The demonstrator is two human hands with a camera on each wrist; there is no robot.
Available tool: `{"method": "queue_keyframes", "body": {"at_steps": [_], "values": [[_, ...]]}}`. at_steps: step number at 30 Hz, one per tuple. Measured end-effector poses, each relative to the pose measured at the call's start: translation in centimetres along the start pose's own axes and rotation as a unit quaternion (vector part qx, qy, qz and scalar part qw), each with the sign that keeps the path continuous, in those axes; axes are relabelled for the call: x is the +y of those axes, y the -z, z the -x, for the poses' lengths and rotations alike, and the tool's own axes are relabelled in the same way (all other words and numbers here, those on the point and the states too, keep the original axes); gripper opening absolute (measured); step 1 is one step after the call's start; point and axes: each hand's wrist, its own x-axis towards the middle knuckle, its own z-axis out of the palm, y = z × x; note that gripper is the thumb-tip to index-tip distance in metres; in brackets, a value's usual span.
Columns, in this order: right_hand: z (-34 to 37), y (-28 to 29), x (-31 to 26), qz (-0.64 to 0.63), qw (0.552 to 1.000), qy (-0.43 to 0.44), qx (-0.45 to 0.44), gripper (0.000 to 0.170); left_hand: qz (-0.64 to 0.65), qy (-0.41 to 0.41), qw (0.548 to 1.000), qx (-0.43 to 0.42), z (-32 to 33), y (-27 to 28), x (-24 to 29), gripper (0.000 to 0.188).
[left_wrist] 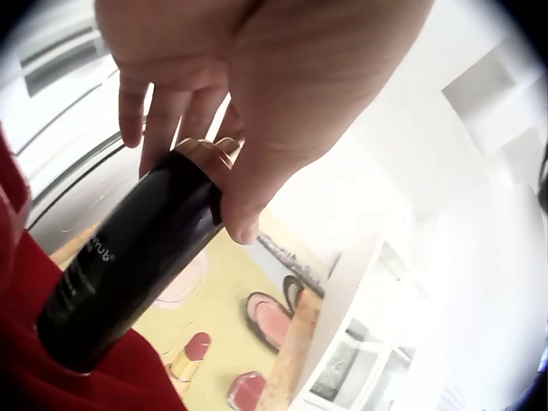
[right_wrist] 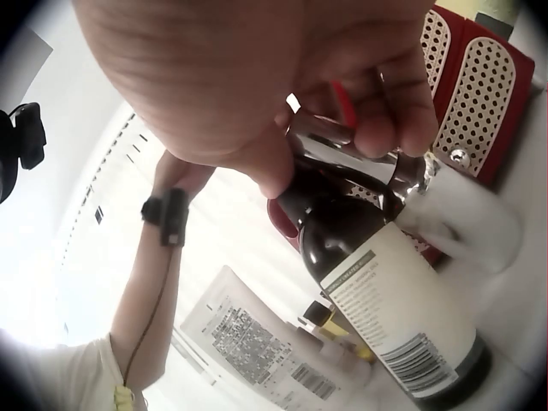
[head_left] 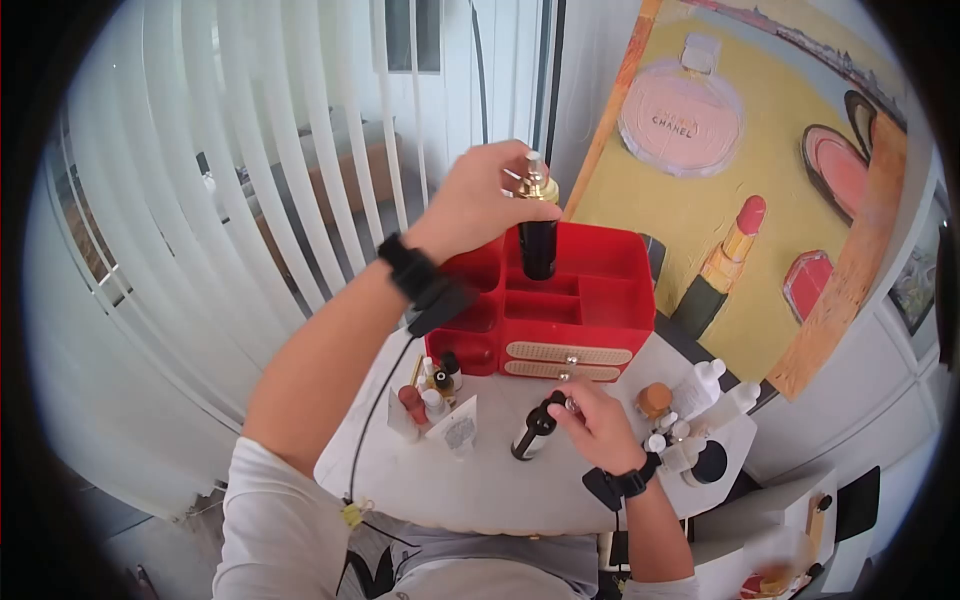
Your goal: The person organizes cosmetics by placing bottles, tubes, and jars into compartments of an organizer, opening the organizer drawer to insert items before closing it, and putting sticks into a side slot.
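Note:
My left hand (head_left: 470, 205) holds a black bottle (head_left: 540, 250) with a gold collar and clear cap, gripped near its top. The bottle hangs upright over the red organizer (head_left: 618, 300), in front of its compartments. In the left wrist view the thumb presses one side of the gold collar and the fingers lie behind it. My right hand (head_left: 602, 432) pinches a dark bottle (right_wrist: 398, 312) with a cream label by its black top, tilted low over the white table. Beside it in the right wrist view, under the fingertips, is a frosted bottle (right_wrist: 471, 218) with a silver top.
Small cosmetics and a white tube (head_left: 456, 428) stand on the table (head_left: 480, 500) to the left. Several bottles and an amber jar (head_left: 654, 400) crowd its right side. A painted canvas (head_left: 610, 190) leans behind the organizer; vertical blinds (head_left: 250, 150) hang at left.

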Motion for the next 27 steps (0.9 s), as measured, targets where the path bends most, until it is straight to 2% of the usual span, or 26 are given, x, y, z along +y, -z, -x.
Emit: {"method": "queue_keyframes", "body": {"at_steps": [3,7,10,12,14,16,19,21,22,24,25,27], "values": [[0.5,0.9,-0.6,0.008,1.000,0.010,0.003,0.019,-0.064,0.002,0.998,-0.011,-3.3,-2.0,-3.2,0.037],[1.1,2.1,-0.9,-0.032,0.999,-0.016,0.007,0.021,-0.073,0.025,0.997,-0.029,-5.0,-3.4,-6.7,0.036],[0.6,4.4,-2.3,-0.098,0.994,-0.023,0.043,0.022,-0.132,-0.011,0.991,-0.033,-5.1,-3.7,-8.1,0.041],[-1.4,7.2,-5.5,-0.174,0.978,-0.086,0.081,0.021,-0.144,-0.002,0.989,-0.036,-4.9,-3.4,-8.4,0.045],[-4.1,9.6,-6.9,-0.183,0.972,-0.074,0.124,0.022,-0.142,0.020,0.989,-0.021,-4.5,-3.2,-9.0,0.045],[-7.5,11.4,-7.7,-0.168,0.967,-0.041,0.187,0.024,-0.113,0.010,0.993,-0.007,-4.7,-3.6,-11.0,0.049],[-13.4,13.5,-7.2,-0.128,0.973,0.005,0.195,0.027,-0.058,-0.006,0.998,-0.001,-4.3,-3.7,-11.8,0.055],[-16.8,13.6,-6.4,-0.057,0.979,0.007,0.195,0.027,-0.017,0.068,0.997,-0.035,-4.1,-3.7,-11.4,0.064],[-18.2,13.3,-5.5,-0.055,0.979,0.005,0.195,0.027,-0.015,0.069,0.997,-0.035,-3.9,-3.7,-11.2,0.064],[-20.9,12.4,-2.9,0.079,0.985,0.032,0.153,0.026,-0.022,0.080,0.995,-0.058,-3.8,-3.6,-10.8,0.069],[-21.8,11.8,-1.1,0.079,0.984,0.034,0.154,0.026,-0.023,0.078,0.995,-0.057,-3.8,-3.6,-10.8,0.069],[-23.2,11.2,1.6,0.163,0.972,0.139,0.101,0.025,-0.019,0.077,0.996,-0.050,-4.0,-3.8,-11.3,0.070]]}}
